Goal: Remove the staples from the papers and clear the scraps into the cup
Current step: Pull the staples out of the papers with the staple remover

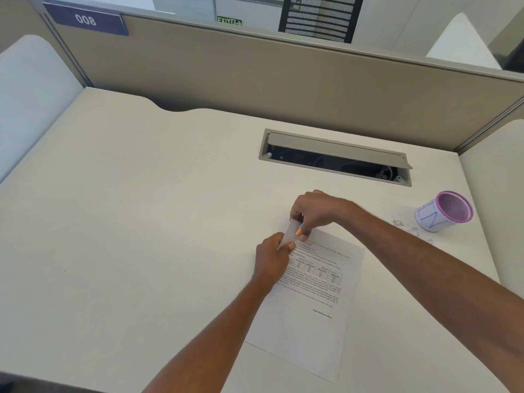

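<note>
Printed white papers (309,302) lie on the desk, tilted, with their top left corner (290,232) folded up. My left hand (272,259) pinches that lifted corner between thumb and fingers. My right hand (314,212) is curled just above the corner and holds a small orange-tipped tool (298,232) against it; the staple itself is hidden. A white cup with a purple rim (442,212) stands at the right, lettered in blue. Small staple scraps (408,225) lie on the desk to the left of the cup.
An open grey cable tray (334,157) is sunk into the white desk (141,222) behind my hands. A beige partition (255,72) closes the back of the desk, and another desk edge (493,194) borders the right.
</note>
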